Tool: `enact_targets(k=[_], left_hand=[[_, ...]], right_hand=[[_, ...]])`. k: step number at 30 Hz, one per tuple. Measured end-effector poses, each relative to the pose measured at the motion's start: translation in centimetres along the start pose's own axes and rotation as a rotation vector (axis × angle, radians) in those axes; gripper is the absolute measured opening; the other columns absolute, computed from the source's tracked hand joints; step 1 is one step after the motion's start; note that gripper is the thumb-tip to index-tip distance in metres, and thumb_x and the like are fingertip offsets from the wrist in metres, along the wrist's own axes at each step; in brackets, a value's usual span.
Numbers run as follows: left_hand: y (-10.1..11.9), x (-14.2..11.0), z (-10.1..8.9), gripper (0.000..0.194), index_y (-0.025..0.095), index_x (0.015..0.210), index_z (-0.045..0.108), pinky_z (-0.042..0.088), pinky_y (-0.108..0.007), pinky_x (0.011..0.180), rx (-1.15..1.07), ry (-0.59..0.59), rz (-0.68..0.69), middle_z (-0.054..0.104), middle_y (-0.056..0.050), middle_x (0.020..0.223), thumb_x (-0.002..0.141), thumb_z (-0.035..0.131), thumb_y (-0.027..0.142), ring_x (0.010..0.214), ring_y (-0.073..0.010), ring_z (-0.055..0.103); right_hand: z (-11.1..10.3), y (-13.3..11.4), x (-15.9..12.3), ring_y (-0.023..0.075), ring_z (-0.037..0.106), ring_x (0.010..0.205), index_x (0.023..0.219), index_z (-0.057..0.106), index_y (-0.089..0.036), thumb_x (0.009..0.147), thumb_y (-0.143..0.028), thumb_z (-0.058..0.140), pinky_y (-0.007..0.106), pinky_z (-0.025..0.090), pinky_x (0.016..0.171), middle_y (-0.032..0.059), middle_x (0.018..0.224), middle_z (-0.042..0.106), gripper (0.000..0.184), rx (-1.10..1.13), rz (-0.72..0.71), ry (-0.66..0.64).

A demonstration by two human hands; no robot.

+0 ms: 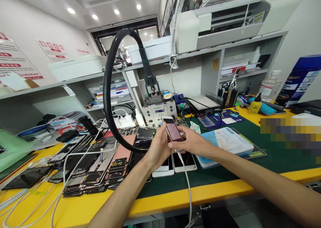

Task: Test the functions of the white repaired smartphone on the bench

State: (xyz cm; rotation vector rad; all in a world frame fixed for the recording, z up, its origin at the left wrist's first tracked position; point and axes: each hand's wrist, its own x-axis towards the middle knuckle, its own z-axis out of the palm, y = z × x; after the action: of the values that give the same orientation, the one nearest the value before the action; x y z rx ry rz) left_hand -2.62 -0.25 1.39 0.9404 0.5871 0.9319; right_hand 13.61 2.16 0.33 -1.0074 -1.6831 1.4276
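Observation:
A white-framed smartphone (174, 130) with its screen lit is held up over the bench, tilted toward me. My left hand (159, 144) wraps round its left side, the thumb along the edge. My right hand (192, 141) grips the right side, with the thumb across the lower front. A white charging cable (187, 177) is plugged into the phone's bottom end and hangs down past the bench edge. Below my hands lie white phones (185, 164) on the green mat (213, 177), partly covered by my hands.
Stacks of phone parts (120, 164) and loose white cables (66, 167) crowd the left. A black hose (106, 87) arches beside my left hand from the rework station (160, 111). A blue-and-white box (225, 141) lies right, near a yellow bottle (255, 105). Shelves (210, 64) stand behind.

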Motion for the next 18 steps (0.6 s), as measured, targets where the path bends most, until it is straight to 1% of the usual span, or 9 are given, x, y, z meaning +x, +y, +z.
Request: enact_targets(k=[3,5,6,8,10,12,14,16,18], left_hand=[[-0.1,0.0,-0.1,0.056,0.019,0.138,0.057,0.049,-0.031,0.079,0.162,0.029,0.056,0.066,-0.012,0.117,0.100,0.042,0.058,0.093,-0.0223,0.062],[0.1,0.0,-0.3,0.057,0.019,0.136,0.059,0.048,-0.028,0.073,0.216,0.049,0.092,0.064,-0.012,0.119,0.100,0.041,0.059,0.085,-0.0189,0.059],[0.3,0.0,-0.5,0.058,0.018,0.134,0.061,0.048,-0.027,0.069,0.225,0.061,0.104,0.062,-0.013,0.121,0.100,0.039,0.060,0.082,-0.0178,0.057],[0.7,0.1,-0.8,0.062,0.014,0.126,0.065,0.048,-0.027,0.064,0.222,0.101,0.122,0.059,-0.015,0.125,0.099,0.037,0.062,0.081,-0.0175,0.054],[1.0,0.2,-1.1,0.062,0.012,0.121,0.067,0.048,-0.028,0.062,0.218,0.147,0.143,0.057,-0.016,0.125,0.099,0.037,0.061,0.084,-0.0186,0.055],[0.9,0.4,-1.2,0.057,0.012,0.117,0.068,0.049,-0.029,0.062,0.226,0.179,0.149,0.056,-0.015,0.121,0.099,0.040,0.058,0.085,-0.0199,0.057],[0.6,0.5,-1.1,0.052,0.012,0.111,0.070,0.050,-0.030,0.061,0.227,0.205,0.123,0.056,-0.014,0.118,0.099,0.043,0.055,0.085,-0.0208,0.058],[0.2,0.6,-0.8,0.050,0.011,0.101,0.071,0.051,-0.031,0.061,0.219,0.227,0.081,0.056,-0.014,0.115,0.099,0.044,0.053,0.084,-0.0212,0.059],[0.0,0.6,-0.5,0.048,0.011,0.097,0.071,0.051,-0.031,0.061,0.211,0.232,0.060,0.055,-0.014,0.113,0.099,0.045,0.051,0.083,-0.0212,0.059]], right_hand=[[0.2,0.0,0.0,0.0195,0.065,0.073,0.117,0.063,-0.020,0.071,-0.026,0.080,0.029,0.051,0.062,0.0056,0.095,0.072,0.049,-0.058,-0.106,0.052],[0.1,-0.1,0.0,0.0198,0.065,0.081,0.114,0.065,-0.020,0.072,-0.021,0.077,0.027,0.051,0.067,0.0040,0.093,0.072,0.044,-0.013,-0.112,0.069],[-0.1,-0.2,0.1,0.0191,0.065,0.083,0.113,0.066,-0.020,0.072,-0.020,0.076,0.026,0.050,0.066,0.0034,0.092,0.071,0.042,0.040,-0.100,0.072],[-0.6,-0.4,0.3,0.0165,0.062,0.080,0.108,0.068,-0.019,0.074,-0.020,0.075,0.023,0.048,0.060,0.0032,0.091,0.069,0.036,0.218,-0.055,0.070],[-1.4,-0.7,0.5,0.0143,0.059,0.074,0.103,0.069,-0.016,0.077,-0.023,0.073,0.022,0.046,0.056,0.0040,0.088,0.066,0.028,0.502,0.008,0.049],[-2.3,-1.0,0.6,0.0138,0.058,0.071,0.103,0.066,-0.013,0.083,-0.032,0.068,0.022,0.049,0.057,0.0059,0.087,0.064,0.027,0.824,0.091,-0.046],[-3.1,-1.3,0.7,0.0145,0.059,0.073,0.107,0.064,-0.012,0.090,-0.043,0.061,0.023,0.052,0.060,0.0082,0.089,0.065,0.036,1.061,0.152,-0.158],[-3.8,-1.3,0.8,0.0153,0.061,0.075,0.112,0.061,-0.012,0.093,-0.050,0.057,0.025,0.054,0.064,0.0090,0.091,0.065,0.043,1.172,0.183,-0.222],[-4.3,-1.2,0.9,0.0157,0.063,0.077,0.114,0.060,-0.013,0.094,-0.052,0.056,0.025,0.056,0.067,0.0085,0.092,0.066,0.044,1.202,0.182,-0.213]])
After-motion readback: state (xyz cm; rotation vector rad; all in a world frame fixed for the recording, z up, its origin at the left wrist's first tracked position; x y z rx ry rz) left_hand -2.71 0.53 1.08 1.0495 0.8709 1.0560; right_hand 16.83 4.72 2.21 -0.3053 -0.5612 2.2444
